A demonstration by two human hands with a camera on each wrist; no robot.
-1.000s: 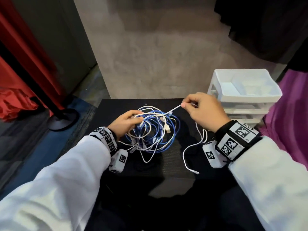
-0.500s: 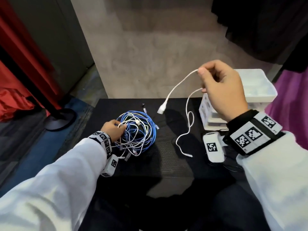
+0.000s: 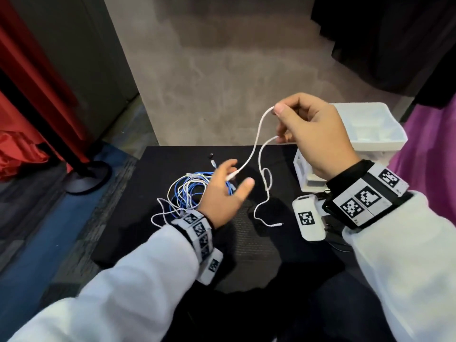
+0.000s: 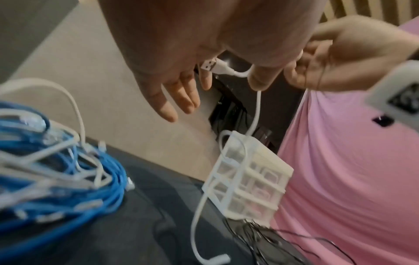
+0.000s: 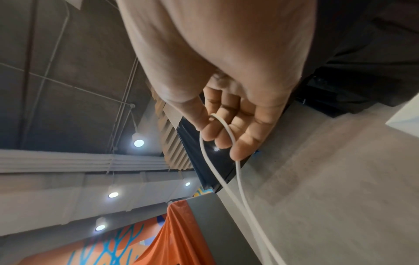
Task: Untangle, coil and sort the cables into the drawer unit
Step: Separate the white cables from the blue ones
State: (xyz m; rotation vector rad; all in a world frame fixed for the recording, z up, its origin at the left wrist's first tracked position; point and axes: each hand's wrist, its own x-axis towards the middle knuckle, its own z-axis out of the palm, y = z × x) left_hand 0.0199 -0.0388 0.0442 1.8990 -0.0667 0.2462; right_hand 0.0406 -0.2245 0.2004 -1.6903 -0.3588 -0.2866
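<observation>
Our right hand is raised above the table, pinching a bend of the white cable between thumb and curled fingers. Both strands hang down. Our left hand is spread open under the USB plug, fingers straight, gripping nothing; whether it touches the plug we cannot tell. The tangle of blue and white cables lies just left of it. The drawer unit stands at the table's right edge, partly hidden behind our right hand. Wristbands carry square black-and-white markers; we see no readable writing.
</observation>
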